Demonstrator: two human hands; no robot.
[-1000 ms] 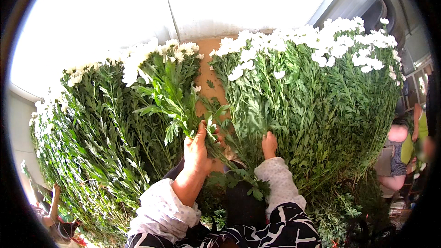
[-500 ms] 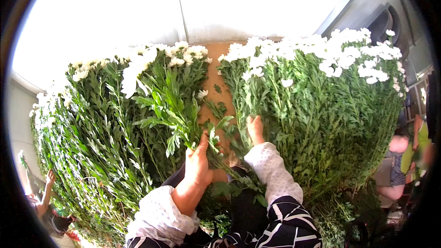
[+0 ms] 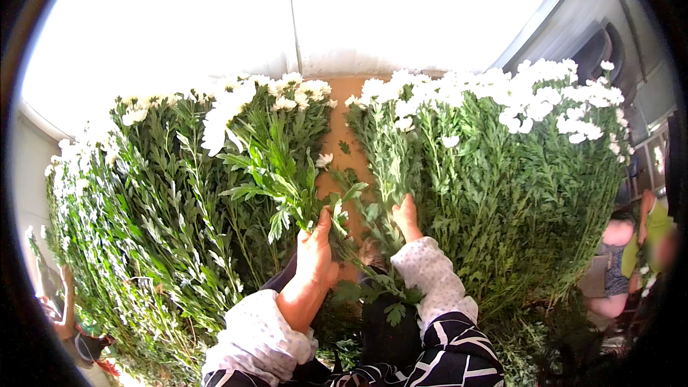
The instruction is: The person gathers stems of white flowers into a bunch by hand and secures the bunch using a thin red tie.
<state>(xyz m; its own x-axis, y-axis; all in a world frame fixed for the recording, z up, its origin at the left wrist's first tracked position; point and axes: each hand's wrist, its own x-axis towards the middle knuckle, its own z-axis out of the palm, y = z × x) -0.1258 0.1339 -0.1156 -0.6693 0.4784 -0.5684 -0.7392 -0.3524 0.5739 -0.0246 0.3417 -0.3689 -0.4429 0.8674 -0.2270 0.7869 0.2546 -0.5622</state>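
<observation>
My left hand is closed around the stems of a few white chrysanthemums, whose leafy tops and white blooms slant up and away to the left. They lie over the right edge of the left heap of chrysanthemums. At the left edge of the right heap of chrysanthemums, my right hand is closed on a leafy stem, its thumb uppermost; its lower fingers are partly hidden. Below and between my hands, cut stem ends and leaves hang over my dark-clothed lap.
A brown board shows between the two heaps, with loose leaves on it. Behind stands a bright white wall. Another person is at the far right; another person's arm shows at the far left.
The whole view has shifted slightly. My right hand has slid a little nearer to me along the stems; my left hand keeps its hold on the chrysanthemums.
</observation>
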